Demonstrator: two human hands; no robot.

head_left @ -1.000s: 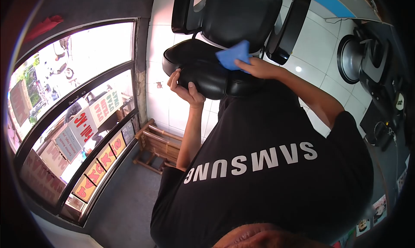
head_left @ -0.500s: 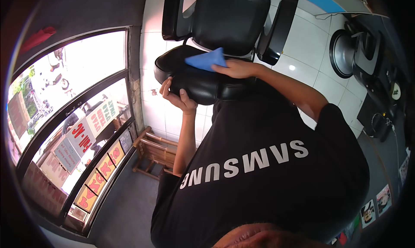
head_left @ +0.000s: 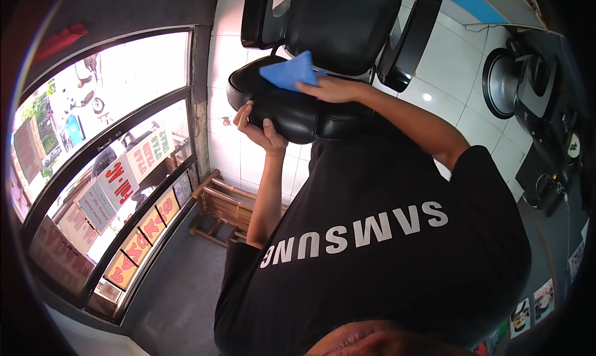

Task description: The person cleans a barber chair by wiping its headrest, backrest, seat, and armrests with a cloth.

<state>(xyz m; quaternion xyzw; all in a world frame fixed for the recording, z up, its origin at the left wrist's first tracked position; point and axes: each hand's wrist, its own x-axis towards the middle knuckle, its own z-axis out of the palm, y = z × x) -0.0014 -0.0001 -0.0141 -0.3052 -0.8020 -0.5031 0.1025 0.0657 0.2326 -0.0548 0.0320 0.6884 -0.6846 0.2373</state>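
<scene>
Reaching leftward from the right hand (head_left: 326, 89), the blue cloth (head_left: 287, 73) runs along and slightly forward of the grip, its narrow tip aimed past the left end of the fingers' reach. The grip is nearly closed, with the cloth's near end pinched between thumb and fingers and the rest spread over the black cushion (head_left: 292, 114) beneath. A small blue corner pokes out above the knuckles (how much more is bunched under the fingers cannot be seen).

The cushion's long axis lies crosswise under the grip, reaching well to its left and a little to its right, with a rounded lobe nearer the torso. The right hand is the nearer one to the cloth, since it holds it; the left hand (head_left: 264, 135) is to the left of the grip and closer to the body, thumb apart from the fingers at the cushion's near left edge. How firmly it clasps that edge, the view does not tell.

Ahead of the grip is the chair seat (head_left: 344, 23), with one armrest (head_left: 413, 36) forward and right and another armrest (head_left: 257, 14) forward and left. The left hand borders the near left side of the cushion, while nothing visible stands between the grip and the cushion's far left end. Well left of and behind the grip sits a wooden bench (head_left: 226, 204); far to its right is a round metal base (head_left: 501, 82)
</scene>
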